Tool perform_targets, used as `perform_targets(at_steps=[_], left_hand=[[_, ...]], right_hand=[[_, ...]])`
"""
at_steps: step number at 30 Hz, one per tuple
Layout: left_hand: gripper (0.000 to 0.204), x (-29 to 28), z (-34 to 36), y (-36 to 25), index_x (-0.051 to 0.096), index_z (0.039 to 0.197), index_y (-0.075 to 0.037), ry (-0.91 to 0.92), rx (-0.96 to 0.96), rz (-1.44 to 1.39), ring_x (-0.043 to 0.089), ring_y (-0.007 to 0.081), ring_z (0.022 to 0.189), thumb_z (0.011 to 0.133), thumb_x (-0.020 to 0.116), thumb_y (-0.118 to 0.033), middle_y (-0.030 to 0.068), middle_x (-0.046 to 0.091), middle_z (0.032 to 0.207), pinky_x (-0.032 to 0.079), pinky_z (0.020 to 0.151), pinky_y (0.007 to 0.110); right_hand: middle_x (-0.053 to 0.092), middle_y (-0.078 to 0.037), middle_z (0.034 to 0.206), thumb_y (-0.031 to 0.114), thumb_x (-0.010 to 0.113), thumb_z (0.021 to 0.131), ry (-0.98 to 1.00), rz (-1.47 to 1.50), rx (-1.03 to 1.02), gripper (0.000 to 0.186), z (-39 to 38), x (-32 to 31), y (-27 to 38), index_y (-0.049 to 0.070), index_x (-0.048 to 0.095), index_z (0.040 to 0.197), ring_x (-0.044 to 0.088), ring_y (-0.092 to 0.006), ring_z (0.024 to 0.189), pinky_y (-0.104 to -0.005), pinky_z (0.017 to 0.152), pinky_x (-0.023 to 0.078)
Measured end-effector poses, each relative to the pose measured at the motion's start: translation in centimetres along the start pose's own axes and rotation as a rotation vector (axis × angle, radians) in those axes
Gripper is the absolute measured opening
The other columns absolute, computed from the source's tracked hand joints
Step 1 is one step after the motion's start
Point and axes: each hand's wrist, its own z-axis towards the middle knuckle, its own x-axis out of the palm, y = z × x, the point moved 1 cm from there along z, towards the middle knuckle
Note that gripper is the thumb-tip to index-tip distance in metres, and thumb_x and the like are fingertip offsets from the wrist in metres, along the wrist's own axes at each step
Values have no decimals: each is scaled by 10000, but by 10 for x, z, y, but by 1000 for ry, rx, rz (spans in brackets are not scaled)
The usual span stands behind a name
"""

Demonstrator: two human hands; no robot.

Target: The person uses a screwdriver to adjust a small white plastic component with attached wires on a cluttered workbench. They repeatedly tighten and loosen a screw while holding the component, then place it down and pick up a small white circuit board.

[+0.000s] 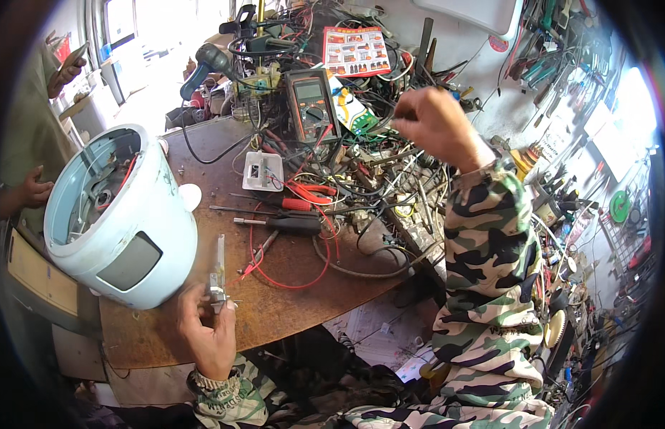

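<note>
Near the front edge of the wooden table, my left hand (207, 332) is closed round a small part with a long, narrow, clear-and-whitish strip (220, 257) standing upright from the fingers. What kind of part it is I cannot tell. My right hand (439, 125) is raised over a tangle of wires at the far right, its fingers bent together. Anything between those fingertips is too small or hidden to make out. Closest to the left hand is a pale blue round appliance housing (143, 243) with an open top, red wires inside and a grey window on its side.
On the table (275, 314) lie a black-handled screwdriver (296, 225), red-handled pliers (312, 191) and looped red test leads. A white plastic box (263, 171) sits by a multimeter (312, 104). Tools hang on the right wall. Another person's hand (35, 187) is beside the housing.
</note>
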Motion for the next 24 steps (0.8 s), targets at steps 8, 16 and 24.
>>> perform_targets(at_steps=[8,16,24], left_hand=[[389,0,0,-2,601,1159,25,-35,-84,-110,612,217,862,800,741,-27,121,602,998,508,729,339],[384,-2,-1,-3,597,1160,20,-40,-64,-97,612,220,871,812,748,-38,121,607,1020,508,735,340],[350,-2,-1,0,607,1149,25,-40,-72,-112,628,196,856,823,725,-20,114,629,1030,520,739,323]], right_hand=[[709,-179,871,254,709,815,257,-307,137,210,-22,75,-61,75,740,920,695,-382,869,-484,802,558],[712,-207,813,208,679,856,-83,-169,223,168,-25,12,-68,65,759,892,708,-381,794,-472,783,566],[690,-212,788,200,667,783,162,-350,258,200,-72,-42,-95,39,754,865,683,-398,772,-466,729,546]])
